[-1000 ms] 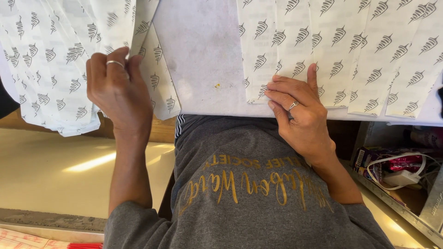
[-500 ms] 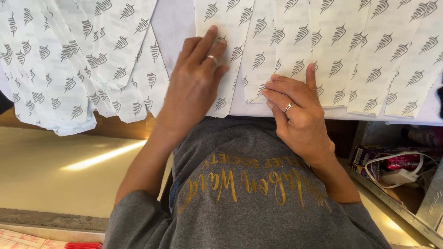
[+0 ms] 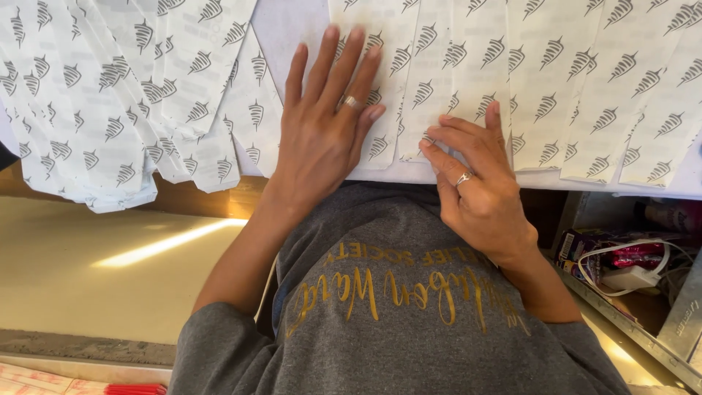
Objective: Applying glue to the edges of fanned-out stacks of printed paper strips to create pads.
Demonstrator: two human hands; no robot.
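White paper strips printed with grey leaf marks lie side by side on a white sheet [image 3: 281, 29]. My left hand [image 3: 322, 132] lies flat, fingers spread, pressing one strip [image 3: 380, 88] near the sheet's near edge; it wears a ring. Just to its right, my right hand [image 3: 475, 183], also ringed, presses its fingertips on the bottom end of the neighbouring strip [image 3: 439, 80]. A loose pile of the same strips [image 3: 110, 110] overlaps at the left, hanging over the edge.
More strips [image 3: 607, 88] cover the sheet to the right. Below it on the right an open shelf [image 3: 629, 307] holds a white cable and charger [image 3: 629, 274] and small packets. A tan floor [image 3: 88, 271] shows at the left.
My left hand left the pile at the left and moved right, laying a strip down beside my right hand and flattening on it. The right hand stayed put.
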